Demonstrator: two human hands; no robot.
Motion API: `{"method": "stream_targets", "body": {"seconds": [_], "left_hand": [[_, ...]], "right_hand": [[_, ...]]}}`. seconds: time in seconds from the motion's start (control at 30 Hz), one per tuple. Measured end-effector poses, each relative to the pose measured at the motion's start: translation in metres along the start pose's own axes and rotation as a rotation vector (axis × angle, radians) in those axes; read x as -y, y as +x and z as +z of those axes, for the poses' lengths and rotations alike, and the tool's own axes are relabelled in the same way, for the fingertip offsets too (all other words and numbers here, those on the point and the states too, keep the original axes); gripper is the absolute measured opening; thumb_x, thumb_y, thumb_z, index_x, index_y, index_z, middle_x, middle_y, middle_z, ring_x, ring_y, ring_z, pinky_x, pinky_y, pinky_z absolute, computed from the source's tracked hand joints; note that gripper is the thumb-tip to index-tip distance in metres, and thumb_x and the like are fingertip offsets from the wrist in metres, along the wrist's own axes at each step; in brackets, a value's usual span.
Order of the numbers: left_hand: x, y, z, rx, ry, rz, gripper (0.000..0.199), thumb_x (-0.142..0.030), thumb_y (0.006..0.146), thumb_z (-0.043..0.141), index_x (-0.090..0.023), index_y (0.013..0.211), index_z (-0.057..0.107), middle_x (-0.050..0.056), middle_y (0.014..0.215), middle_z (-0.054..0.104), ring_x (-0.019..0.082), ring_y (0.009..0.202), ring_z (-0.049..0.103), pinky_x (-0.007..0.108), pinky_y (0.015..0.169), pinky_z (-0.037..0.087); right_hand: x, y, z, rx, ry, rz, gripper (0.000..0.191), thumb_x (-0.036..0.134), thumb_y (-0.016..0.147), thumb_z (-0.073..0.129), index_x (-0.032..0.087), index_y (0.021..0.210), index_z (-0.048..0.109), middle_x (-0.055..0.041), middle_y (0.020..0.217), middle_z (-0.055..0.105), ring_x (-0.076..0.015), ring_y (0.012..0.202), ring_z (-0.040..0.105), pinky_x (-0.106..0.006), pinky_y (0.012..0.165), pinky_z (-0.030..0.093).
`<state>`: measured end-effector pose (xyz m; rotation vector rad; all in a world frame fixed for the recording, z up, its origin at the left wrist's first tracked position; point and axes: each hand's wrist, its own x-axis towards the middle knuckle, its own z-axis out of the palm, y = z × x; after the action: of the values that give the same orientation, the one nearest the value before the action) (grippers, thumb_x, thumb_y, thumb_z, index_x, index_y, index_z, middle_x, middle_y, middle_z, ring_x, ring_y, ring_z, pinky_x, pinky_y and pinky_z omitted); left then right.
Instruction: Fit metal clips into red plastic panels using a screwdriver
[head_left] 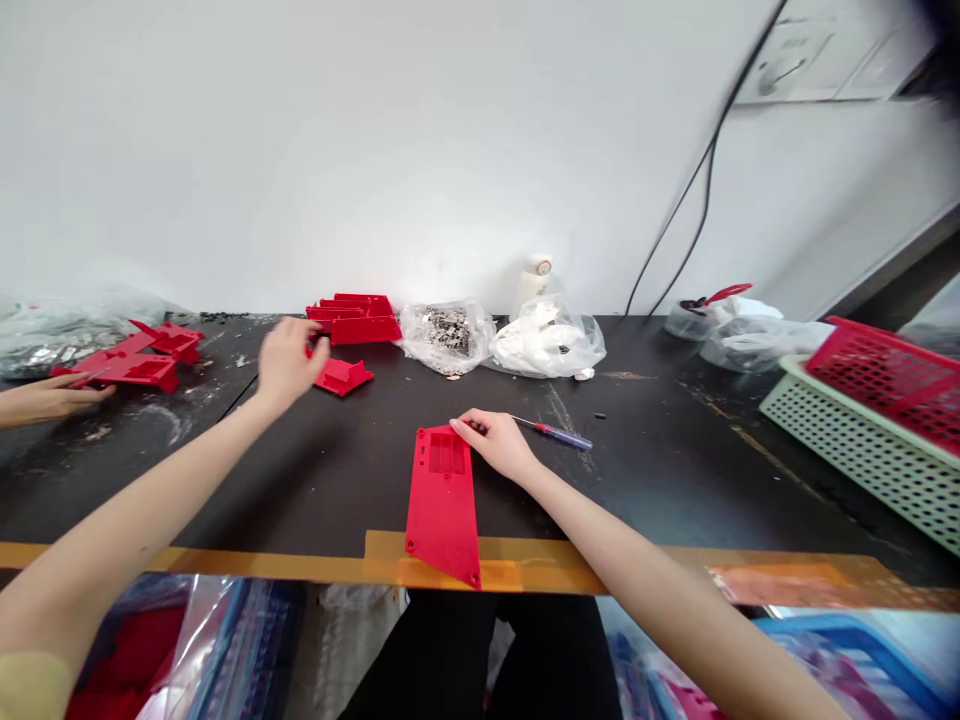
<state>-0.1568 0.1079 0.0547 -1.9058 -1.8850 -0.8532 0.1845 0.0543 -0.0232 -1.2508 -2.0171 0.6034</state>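
Pinching the far right corner of a red panel (442,515) at a dark surface (330,490), with the fingers of the right hand (504,443) closed on the rim. Stretching from those fingers toward the body and slightly left, with the long axis running almost straight from the slotted far end to the taped front edge. Much nearer to the right hand than to the left hand (285,362), reaching farther out and to the left with thumb and forefinger parted, close beside a small red piece (343,376) and in front of larger red parts (360,325); impossible to tell whether touching either. Seen just right of the right hand, lying aslant with its shaft toward the knuckles: a screwdriver (564,436)
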Motion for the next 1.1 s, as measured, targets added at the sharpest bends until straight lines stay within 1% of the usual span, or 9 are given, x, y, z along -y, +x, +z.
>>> {"method": "stream_targets", "body": {"seconds": [0.1,0.2,0.3,0.4,0.5,0.63,0.83,0.93,1.1], "left_hand": [[-0.062,0.024,0.035,0.138,-0.08,0.218,0.034,-0.036,0.095,0.06,-0.017,0.123,0.059,0.01,0.128,0.059,0.025,0.113,0.06,0.048,0.096,0.051],[-0.11,0.048,0.072,0.259,-0.123,0.305,0.035,-0.035,0.095,0.06,-0.017,0.125,0.058,0.01,0.128,0.059,0.024,0.111,0.061,0.046,0.093,0.053],[-0.142,0.069,0.103,0.378,-0.134,0.3,0.035,-0.035,0.095,0.06,-0.016,0.124,0.058,0.01,0.125,0.06,0.023,0.107,0.062,0.045,0.091,0.055],[-0.161,0.083,0.121,0.477,-0.134,0.272,0.035,-0.035,0.095,0.06,-0.016,0.124,0.058,0.01,0.124,0.061,0.023,0.106,0.063,0.045,0.089,0.055],[-0.171,0.087,0.129,0.545,-0.14,0.251,0.035,-0.036,0.095,0.06,-0.016,0.124,0.058,0.01,0.124,0.061,0.024,0.106,0.063,0.044,0.089,0.055],[-0.176,0.085,0.134,0.577,-0.127,0.21,0.032,-0.035,0.096,0.059,-0.018,0.123,0.059,0.01,0.125,0.06,0.022,0.106,0.063,0.043,0.09,0.055],[-0.164,0.079,0.139,0.561,-0.062,0.146,0.033,-0.035,0.095,0.059,-0.017,0.123,0.059,0.011,0.125,0.06,0.023,0.107,0.062,0.043,0.091,0.055],[-0.159,0.074,0.138,0.555,-0.042,0.128,0.034,-0.035,0.095,0.059,-0.017,0.124,0.058,0.01,0.126,0.06,0.023,0.107,0.062,0.044,0.09,0.055],[-0.166,0.068,0.137,0.56,-0.029,0.063,0.035,-0.035,0.095,0.06,-0.016,0.124,0.058,0.011,0.125,0.06,0.023,0.107,0.063,0.044,0.09,0.055]], "right_hand": [[-0.003,0.001,-0.001,-0.022,-0.04,0.012,0.035,0.046,0.095,0.052,0.016,0.084,0.068,0.0009,0.067,0.066,-0.0121,0.06,0.058,-0.027,0.063,0.045],[-0.006,0.002,-0.002,-0.048,-0.089,0.026,0.038,0.048,0.096,0.05,0.016,0.086,0.067,0.0015,0.068,0.064,-0.0114,0.061,0.058,-0.029,0.067,0.049],[-0.006,0.002,-0.005,-0.064,-0.14,0.032,0.038,0.048,0.097,0.05,0.016,0.089,0.067,0.0009,0.07,0.065,-0.0116,0.063,0.06,-0.03,0.069,0.051],[-0.003,0.002,-0.007,-0.063,-0.181,0.028,0.036,0.046,0.097,0.05,0.016,0.089,0.068,0.0,0.074,0.067,-0.0117,0.066,0.061,-0.03,0.071,0.051],[-0.001,0.003,-0.008,-0.056,-0.214,0.022,0.034,0.044,0.097,0.051,0.016,0.09,0.068,-0.0001,0.074,0.067,-0.0121,0.068,0.062,-0.031,0.072,0.051],[-0.002,0.002,-0.009,-0.041,-0.233,0.001,0.034,0.043,0.098,0.048,0.016,0.09,0.068,-0.0011,0.076,0.069,-0.0133,0.07,0.063,-0.031,0.072,0.05],[-0.005,0.001,-0.008,-0.029,-0.226,-0.029,0.036,0.042,0.099,0.044,0.018,0.09,0.07,-0.004,0.073,0.07,-0.0171,0.069,0.065,-0.03,0.065,0.043],[-0.005,0.002,-0.006,-0.021,-0.225,-0.027,0.037,0.041,0.099,0.043,0.018,0.091,0.07,-0.0043,0.074,0.071,-0.0167,0.069,0.065,-0.03,0.065,0.043],[-0.006,0.001,-0.006,-0.015,-0.235,-0.014,0.037,0.044,0.099,0.044,0.016,0.092,0.069,-0.0011,0.074,0.069,-0.0137,0.067,0.062,-0.03,0.068,0.047]]}}
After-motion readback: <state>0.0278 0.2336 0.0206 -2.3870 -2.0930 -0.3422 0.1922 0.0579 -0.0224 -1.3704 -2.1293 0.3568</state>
